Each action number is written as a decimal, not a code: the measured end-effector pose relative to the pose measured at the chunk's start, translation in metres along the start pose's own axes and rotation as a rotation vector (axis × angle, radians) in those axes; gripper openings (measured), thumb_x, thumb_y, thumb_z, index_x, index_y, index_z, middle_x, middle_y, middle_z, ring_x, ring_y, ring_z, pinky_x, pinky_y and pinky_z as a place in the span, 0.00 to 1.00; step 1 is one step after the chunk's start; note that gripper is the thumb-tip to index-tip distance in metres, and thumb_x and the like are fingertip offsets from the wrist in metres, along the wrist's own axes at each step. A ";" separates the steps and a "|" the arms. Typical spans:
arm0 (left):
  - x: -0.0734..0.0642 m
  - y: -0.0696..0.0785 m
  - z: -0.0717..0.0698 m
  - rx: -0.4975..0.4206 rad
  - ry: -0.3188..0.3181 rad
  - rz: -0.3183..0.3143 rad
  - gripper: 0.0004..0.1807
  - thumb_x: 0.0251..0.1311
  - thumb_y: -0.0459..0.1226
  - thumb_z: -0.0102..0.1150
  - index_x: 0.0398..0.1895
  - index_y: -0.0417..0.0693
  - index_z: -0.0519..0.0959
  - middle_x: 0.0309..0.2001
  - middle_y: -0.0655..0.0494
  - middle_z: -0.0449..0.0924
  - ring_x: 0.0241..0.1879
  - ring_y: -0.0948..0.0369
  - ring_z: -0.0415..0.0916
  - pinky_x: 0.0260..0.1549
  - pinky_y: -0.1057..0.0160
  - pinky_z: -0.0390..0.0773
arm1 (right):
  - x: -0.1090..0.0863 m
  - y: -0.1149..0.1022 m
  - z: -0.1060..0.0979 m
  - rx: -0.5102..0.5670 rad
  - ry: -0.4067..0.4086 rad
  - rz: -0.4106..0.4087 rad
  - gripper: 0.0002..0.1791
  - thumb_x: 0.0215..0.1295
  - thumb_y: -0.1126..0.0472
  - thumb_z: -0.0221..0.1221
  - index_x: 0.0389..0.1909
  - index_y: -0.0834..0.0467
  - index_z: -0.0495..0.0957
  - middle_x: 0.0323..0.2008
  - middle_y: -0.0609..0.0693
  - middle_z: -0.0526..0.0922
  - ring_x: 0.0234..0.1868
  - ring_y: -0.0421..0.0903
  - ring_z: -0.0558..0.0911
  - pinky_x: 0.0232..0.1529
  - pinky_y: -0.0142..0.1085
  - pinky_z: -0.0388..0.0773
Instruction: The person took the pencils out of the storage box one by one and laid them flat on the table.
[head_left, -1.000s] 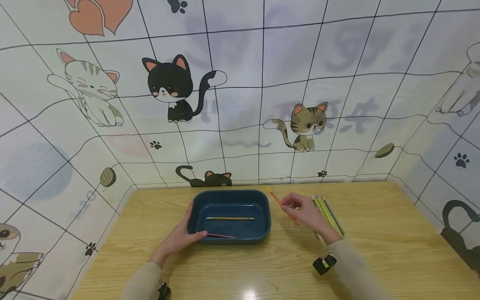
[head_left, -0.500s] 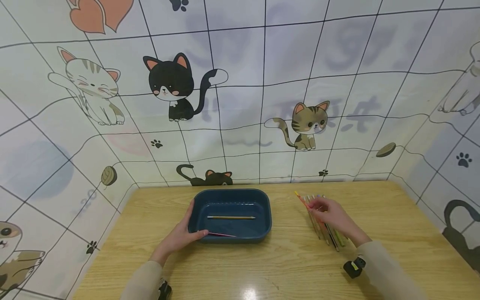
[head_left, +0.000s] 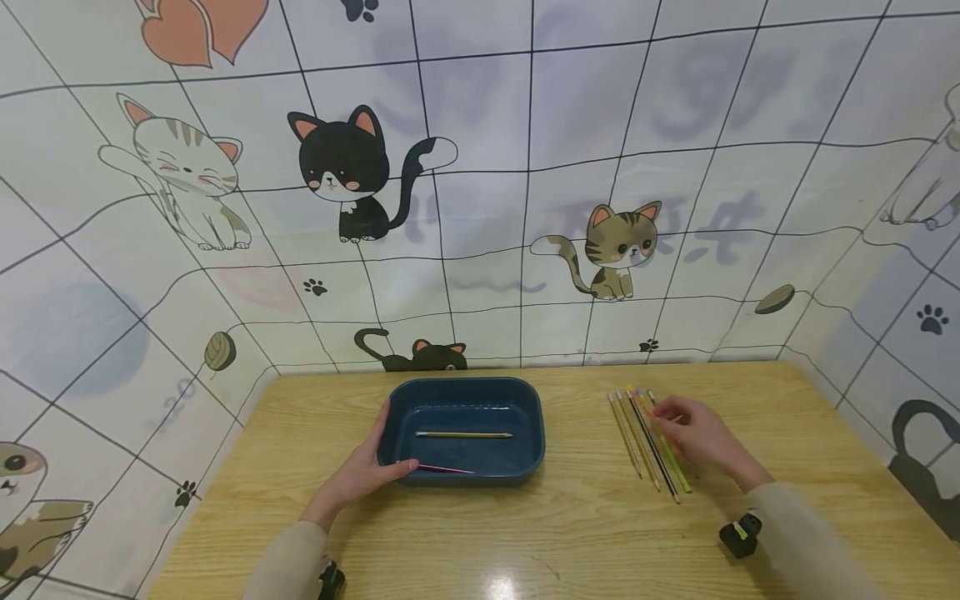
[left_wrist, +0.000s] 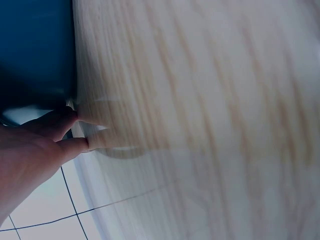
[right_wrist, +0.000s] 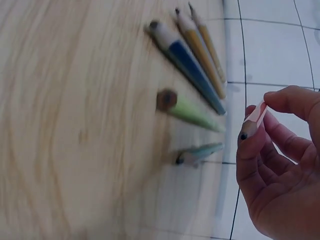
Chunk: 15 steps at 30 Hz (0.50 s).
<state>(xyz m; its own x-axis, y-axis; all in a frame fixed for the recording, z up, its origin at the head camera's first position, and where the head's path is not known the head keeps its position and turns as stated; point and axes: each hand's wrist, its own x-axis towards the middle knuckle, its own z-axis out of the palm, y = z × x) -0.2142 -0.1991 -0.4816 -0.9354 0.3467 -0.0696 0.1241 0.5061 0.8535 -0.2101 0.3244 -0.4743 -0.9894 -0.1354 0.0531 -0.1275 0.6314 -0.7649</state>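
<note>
My left hand [head_left: 362,473] grips the left end of a dark blue rectangular dish [head_left: 487,481], its thumb over the front rim and its fingers along the outer wall. Inside lie a yellowish pencil [head_left: 465,435] and a pink pencil [head_left: 448,470]. To the right, my right hand [head_left: 699,433] pinches an orange-red pencil [right_wrist: 257,118] between thumb and fingers, above a group of pencils. In the right wrist view its dark point faces the camera. Below it on the table are a yellow-green pencil [right_wrist: 192,112], a dark blue one [right_wrist: 187,62] and a pale green one [right_wrist: 204,151].
Two wood-coloured pencils [head_left: 628,446] lie at the left of the group, roughly parallel to the others. The wooden table [head_left: 465,533] meets a cloth backdrop [head_left: 487,208] printed with cats and grid lines behind and at both sides.
My right hand has moved right with the orange-red pencil, from beside the dish to over the pencil group, and is now lower. My left hand and the dish have stayed in place.
</note>
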 end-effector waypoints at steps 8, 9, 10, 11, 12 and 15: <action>0.000 0.000 0.000 0.007 0.002 0.013 0.60 0.57 0.46 0.68 0.77 0.51 0.31 0.76 0.41 0.31 0.73 0.41 0.34 0.66 0.38 0.42 | -0.002 0.014 -0.010 -0.085 0.033 -0.008 0.11 0.68 0.63 0.58 0.42 0.69 0.77 0.35 0.56 0.80 0.33 0.47 0.79 0.27 0.35 0.75; 0.000 0.000 0.000 0.006 0.001 0.013 0.60 0.57 0.46 0.68 0.77 0.51 0.30 0.76 0.41 0.31 0.73 0.41 0.34 0.66 0.38 0.42 | -0.002 0.015 -0.012 -0.100 0.036 -0.004 0.11 0.68 0.63 0.58 0.42 0.69 0.77 0.35 0.56 0.80 0.33 0.46 0.78 0.28 0.35 0.75; 0.000 -0.001 0.000 0.006 0.000 0.008 0.60 0.57 0.46 0.68 0.77 0.52 0.30 0.76 0.42 0.31 0.73 0.42 0.34 0.66 0.39 0.41 | -0.002 0.017 -0.013 -0.113 0.037 0.002 0.11 0.68 0.63 0.58 0.42 0.68 0.77 0.35 0.55 0.80 0.34 0.46 0.78 0.29 0.36 0.75; 0.001 -0.001 0.000 0.004 -0.001 0.002 0.60 0.57 0.46 0.68 0.77 0.53 0.30 0.76 0.43 0.31 0.73 0.42 0.34 0.66 0.39 0.41 | -0.002 0.018 -0.014 -0.123 0.037 0.008 0.11 0.68 0.62 0.58 0.42 0.68 0.77 0.35 0.55 0.80 0.34 0.47 0.78 0.30 0.36 0.74; 0.001 -0.001 0.000 0.002 -0.001 -0.001 0.60 0.57 0.46 0.68 0.77 0.54 0.30 0.76 0.44 0.31 0.73 0.43 0.34 0.66 0.39 0.41 | -0.002 0.020 -0.015 -0.130 0.036 0.012 0.11 0.68 0.62 0.58 0.42 0.69 0.77 0.35 0.55 0.81 0.34 0.47 0.77 0.30 0.37 0.74; 0.001 -0.002 0.001 0.001 -0.001 -0.002 0.60 0.57 0.47 0.67 0.77 0.55 0.30 0.76 0.44 0.31 0.73 0.42 0.34 0.66 0.39 0.41 | -0.001 0.024 -0.017 -0.165 0.034 0.023 0.12 0.68 0.61 0.58 0.41 0.69 0.77 0.34 0.54 0.81 0.35 0.48 0.77 0.32 0.39 0.74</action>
<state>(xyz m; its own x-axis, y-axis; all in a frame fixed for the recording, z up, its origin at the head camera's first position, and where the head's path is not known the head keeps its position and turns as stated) -0.2152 -0.1992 -0.4837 -0.9353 0.3464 -0.0720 0.1223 0.5074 0.8530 -0.2133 0.3530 -0.4815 -0.9936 -0.0957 0.0606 -0.1120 0.7513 -0.6504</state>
